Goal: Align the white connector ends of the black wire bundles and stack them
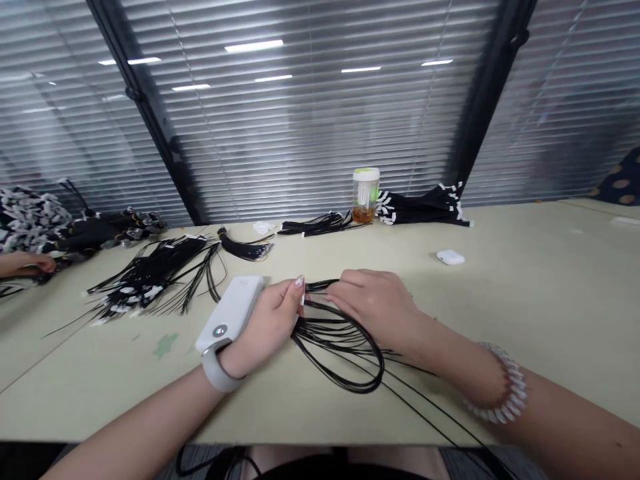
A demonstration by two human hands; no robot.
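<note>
A bundle of thin black cables (345, 333) lies in loops in front of me, its strands trailing to the right along the table. My left hand (277, 307) is closed around one end of the bundle, thumb on top, beside a white power bank (233, 310) with a small round display. The fingers of my right hand (373, 303) are bent in and closed on the same cables a short way to the right. Between the two hands a short stretch of strands shows. My right fingertips are partly hidden behind the hand.
Black cable piles (155, 267) with white connectors spread at the left, near another person's hand (30, 262). A lidded jar (365, 195) of amber liquid and more cable bundles (423, 205) stand by the window blinds. A white earbud case (450, 257) lies at right.
</note>
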